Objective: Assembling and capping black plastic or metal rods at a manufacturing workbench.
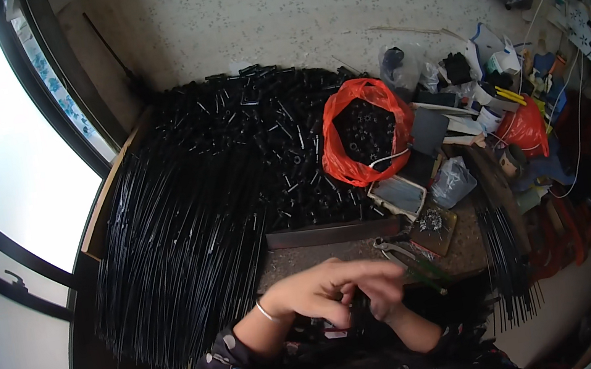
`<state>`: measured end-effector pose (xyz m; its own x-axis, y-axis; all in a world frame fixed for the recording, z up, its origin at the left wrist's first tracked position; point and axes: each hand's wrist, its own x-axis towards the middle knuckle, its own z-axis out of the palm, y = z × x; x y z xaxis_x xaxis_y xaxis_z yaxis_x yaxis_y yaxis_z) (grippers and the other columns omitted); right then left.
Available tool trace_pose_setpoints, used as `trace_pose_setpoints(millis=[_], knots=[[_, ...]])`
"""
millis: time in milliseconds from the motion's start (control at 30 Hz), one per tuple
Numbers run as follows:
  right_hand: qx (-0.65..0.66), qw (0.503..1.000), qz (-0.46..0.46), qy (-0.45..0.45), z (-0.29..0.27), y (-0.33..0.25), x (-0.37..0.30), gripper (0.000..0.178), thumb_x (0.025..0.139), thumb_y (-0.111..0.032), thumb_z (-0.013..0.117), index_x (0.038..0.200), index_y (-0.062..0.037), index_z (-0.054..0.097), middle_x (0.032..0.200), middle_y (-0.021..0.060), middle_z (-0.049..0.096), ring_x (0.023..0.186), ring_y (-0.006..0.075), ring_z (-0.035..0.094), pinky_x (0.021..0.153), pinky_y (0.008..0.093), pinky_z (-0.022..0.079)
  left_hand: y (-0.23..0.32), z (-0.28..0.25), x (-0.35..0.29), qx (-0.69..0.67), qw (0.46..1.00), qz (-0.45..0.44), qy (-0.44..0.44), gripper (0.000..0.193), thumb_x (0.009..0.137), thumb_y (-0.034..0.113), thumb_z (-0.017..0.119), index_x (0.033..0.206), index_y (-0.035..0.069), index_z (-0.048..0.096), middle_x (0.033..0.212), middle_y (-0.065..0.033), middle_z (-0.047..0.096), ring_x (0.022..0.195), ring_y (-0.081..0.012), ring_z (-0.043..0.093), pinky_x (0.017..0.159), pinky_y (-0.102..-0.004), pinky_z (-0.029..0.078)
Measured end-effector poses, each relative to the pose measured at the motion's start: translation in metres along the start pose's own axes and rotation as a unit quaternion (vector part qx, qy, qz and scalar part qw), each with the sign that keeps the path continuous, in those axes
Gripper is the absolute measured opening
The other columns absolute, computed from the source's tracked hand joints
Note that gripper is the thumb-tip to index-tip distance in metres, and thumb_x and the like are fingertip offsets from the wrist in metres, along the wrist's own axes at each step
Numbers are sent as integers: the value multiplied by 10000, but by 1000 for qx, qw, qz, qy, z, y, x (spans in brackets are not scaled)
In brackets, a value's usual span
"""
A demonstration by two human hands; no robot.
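Just beyond my lap, my left hand (316, 289), with a pale bracelet at the wrist, reaches across to the right. Its fingers are stretched out and the thumb points down; nothing shows in it. My right hand (385, 298) is close against it, partly behind the left fingers, so its own fingertips are hidden. Both hands hover in front of the worktable's near edge (292, 261). Pliers with green handles (403, 251) lie beyond my right hand. Left of my left hand spreads a thick bundle of thin black rods (176, 257).
A heap of short black tubular parts (263, 124) covers the table's back. A red plastic bag (337, 151) holds small black pieces. Beside it are a shallow tray (399, 195), a clear bag (453, 181) and small silver pieces (431, 222). More black rods (506, 252) overhang at right.
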<state>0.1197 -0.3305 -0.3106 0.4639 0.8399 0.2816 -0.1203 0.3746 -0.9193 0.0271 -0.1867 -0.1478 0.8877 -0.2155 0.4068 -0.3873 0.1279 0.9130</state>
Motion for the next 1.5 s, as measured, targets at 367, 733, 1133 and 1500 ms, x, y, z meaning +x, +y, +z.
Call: trace_pose_setpoints(millis=[367,733,1133,1500], knots=[[89,979,146,108,9,-15,-3,200,924,-173,476,1005,6,510,794,82,598,687,162,603,651,290,501,-134,-191,29,687,588,-282,319,198,715,175,648,842,52,559,893,-116,614,846,-309,599,716,-388,501],[72,980,142,116,26,-23,-7,194,930,-161,462,1002,14,503,784,78,602,655,143,599,638,257,499,-101,-103,-14,624,611,-408,266,261,726,290,656,821,62,569,761,-140,625,729,-319,623,622,-391,510],[109,969,123,186,22,-19,-20,113,880,-124,547,912,-19,575,823,67,611,763,152,587,718,275,461,-122,-20,-89,548,715,-156,404,187,712,86,632,873,36,552,785,-154,593,673,-321,585,582,-374,460],[122,974,142,128,38,-15,-30,133,870,-108,564,974,-27,547,877,26,577,796,104,543,728,245,442,-100,42,-116,-373,818,-136,417,159,800,-26,581,959,-28,573,963,-149,603,736,-156,605,660,-210,517]])
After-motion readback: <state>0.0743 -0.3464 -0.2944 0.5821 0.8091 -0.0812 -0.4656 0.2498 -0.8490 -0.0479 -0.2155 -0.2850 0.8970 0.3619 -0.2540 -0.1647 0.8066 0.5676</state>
